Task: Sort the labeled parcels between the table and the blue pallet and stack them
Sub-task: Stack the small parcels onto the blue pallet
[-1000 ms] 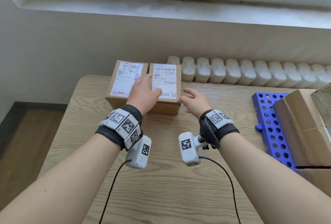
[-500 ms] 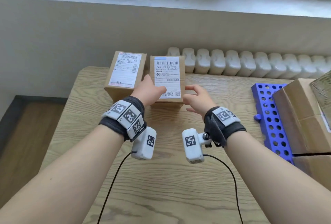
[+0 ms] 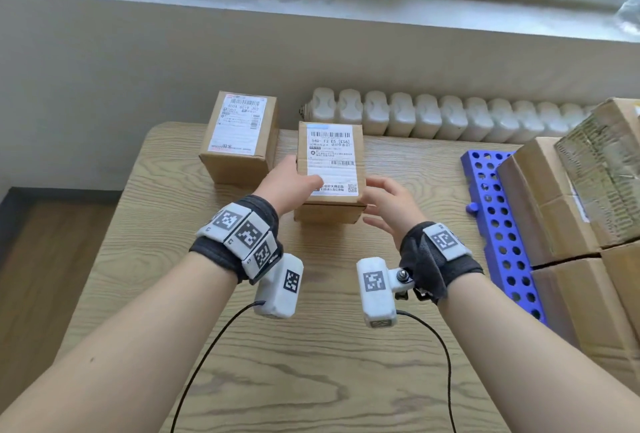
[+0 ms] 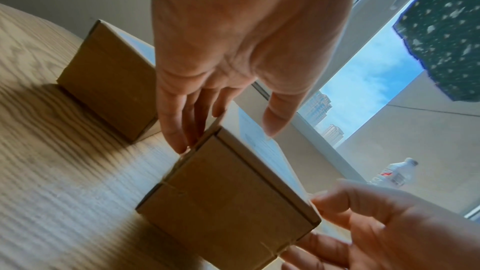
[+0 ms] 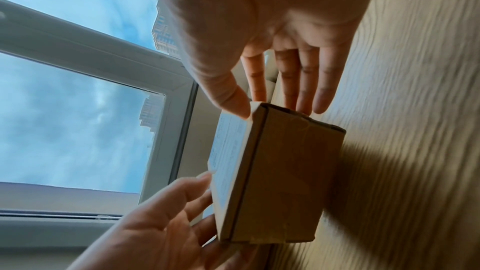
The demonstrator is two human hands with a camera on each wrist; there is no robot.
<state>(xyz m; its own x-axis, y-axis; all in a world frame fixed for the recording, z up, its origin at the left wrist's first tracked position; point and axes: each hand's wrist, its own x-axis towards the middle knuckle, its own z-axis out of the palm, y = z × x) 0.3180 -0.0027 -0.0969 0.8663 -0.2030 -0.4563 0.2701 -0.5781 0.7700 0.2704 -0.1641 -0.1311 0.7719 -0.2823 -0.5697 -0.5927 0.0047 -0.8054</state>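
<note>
Two small labeled cardboard parcels sit on the wooden table (image 3: 311,373). The far one (image 3: 239,136) (image 4: 109,89) stands alone at the back left. My left hand (image 3: 287,187) (image 4: 233,48) holds the nearer parcel (image 3: 330,169) (image 4: 228,202) (image 5: 280,171), with the thumb on its label and the fingers down its left side. At the parcel's near right corner is my right hand (image 3: 388,204) (image 5: 272,28), fingers straight, its thumb tip touching the top edge. I cannot tell whether the parcel is off the table.
The blue perforated pallet (image 3: 498,225) lies at the table's right, loaded with larger brown boxes (image 3: 554,197). A white radiator (image 3: 450,117) and the wall run behind the table. A water bottle (image 4: 394,174) stands on the sill.
The nearer parcel has come away from the far one, toward me and slightly right, in my left hand. My right hand has closed in on its right corner.
</note>
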